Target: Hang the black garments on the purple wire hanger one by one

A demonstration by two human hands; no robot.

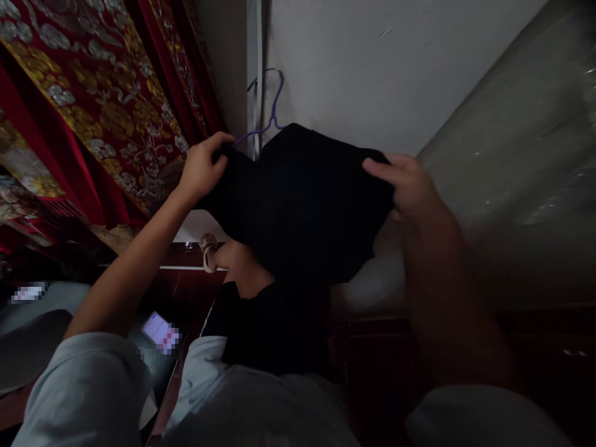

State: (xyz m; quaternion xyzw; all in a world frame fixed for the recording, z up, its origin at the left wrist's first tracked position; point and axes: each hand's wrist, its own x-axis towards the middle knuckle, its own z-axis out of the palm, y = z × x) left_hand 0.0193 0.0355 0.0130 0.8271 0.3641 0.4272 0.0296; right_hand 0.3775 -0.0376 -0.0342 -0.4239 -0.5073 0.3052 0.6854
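A black garment (302,205) hangs on a thin purple hanger (275,102) in front of a white wall. My left hand (202,166) is closed on the garment's upper left edge, beside the hanger's arm. At the upper right edge, my right hand (405,186) pinches the cloth with its fingers curled over it; this hand is blurred. Under the garment, a third hand with a pale wristband (235,264) reaches up, apparently another person's, and the cloth partly hides it.
Red and gold brocade cloth (93,93) hangs at the left. A clear plastic sheet (521,155) covers something at the right. A lit phone (159,331) lies lower left. Dark wooden furniture (372,347) stands below the garment.
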